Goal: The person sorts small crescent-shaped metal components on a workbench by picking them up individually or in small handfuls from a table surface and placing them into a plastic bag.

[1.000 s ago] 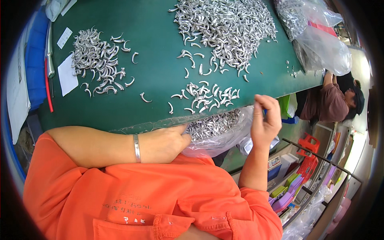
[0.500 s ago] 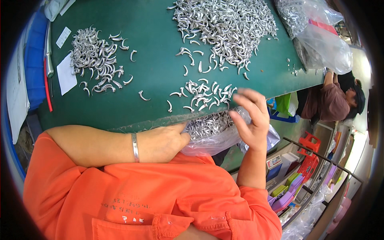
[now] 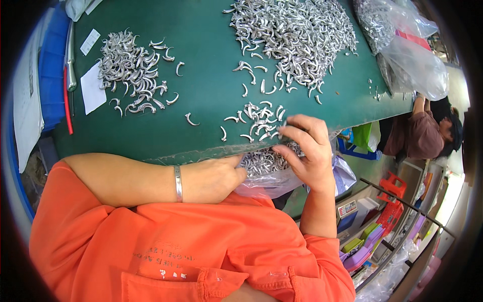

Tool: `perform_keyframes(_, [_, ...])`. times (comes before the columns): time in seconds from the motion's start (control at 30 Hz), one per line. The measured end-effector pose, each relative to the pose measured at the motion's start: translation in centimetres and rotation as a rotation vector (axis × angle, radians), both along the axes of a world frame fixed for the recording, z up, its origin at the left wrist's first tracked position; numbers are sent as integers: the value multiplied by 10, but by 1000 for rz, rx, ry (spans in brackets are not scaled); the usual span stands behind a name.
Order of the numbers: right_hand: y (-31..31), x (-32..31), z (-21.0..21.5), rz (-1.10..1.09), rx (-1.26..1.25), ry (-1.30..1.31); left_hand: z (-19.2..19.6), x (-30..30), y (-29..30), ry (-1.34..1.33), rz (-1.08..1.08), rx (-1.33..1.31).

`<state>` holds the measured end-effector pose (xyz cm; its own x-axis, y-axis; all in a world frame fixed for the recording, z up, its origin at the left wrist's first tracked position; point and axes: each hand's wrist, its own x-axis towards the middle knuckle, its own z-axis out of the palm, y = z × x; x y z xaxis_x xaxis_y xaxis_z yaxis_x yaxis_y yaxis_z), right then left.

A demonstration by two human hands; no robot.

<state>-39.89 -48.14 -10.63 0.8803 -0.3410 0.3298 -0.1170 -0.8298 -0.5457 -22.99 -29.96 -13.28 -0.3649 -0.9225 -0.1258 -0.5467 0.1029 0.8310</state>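
Left hand (image 3: 214,178) fingers gripping plastic bag (image 3: 282,176) rim, right hand (image 3: 307,151) fingers pinching curved metal pieces (image 3: 259,123)

The left hand (image 3: 214,177) curls over the mouth of the clear plastic bag (image 3: 282,176), so its fingertips are out of sight against the film. The right hand (image 3: 307,151) covers part of the small cluster of hooks (image 3: 254,123) at the table edge; whether it pinches one there cannot be told. The bag's lower part sinks behind the orange shirt (image 3: 176,251). Up top, the big heap of silver hooks (image 3: 292,38) runs off the frame. At right, a second person (image 3: 427,136) is half hidden below the green table (image 3: 211,75).
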Motion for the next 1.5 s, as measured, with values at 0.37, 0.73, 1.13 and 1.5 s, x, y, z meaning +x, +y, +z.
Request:
perform_keyframes(0.37, [-6, 26, 2, 6, -5, -33, -4, -1, 1, 61, 9, 50])
perform_keyframes(0.73, [24, 102, 21, 171, 120, -254, -2, 0, 0, 81, -18, 69])
perform_keyframes(1.13, [-7, 92, 23, -62, 435, 33, -5, -2, -1, 88, -11, 68])
perform_keyframes(1.5, [-21, 49, 16, 465, 48, 128, 2, -1, -7, 31, -84, 197])
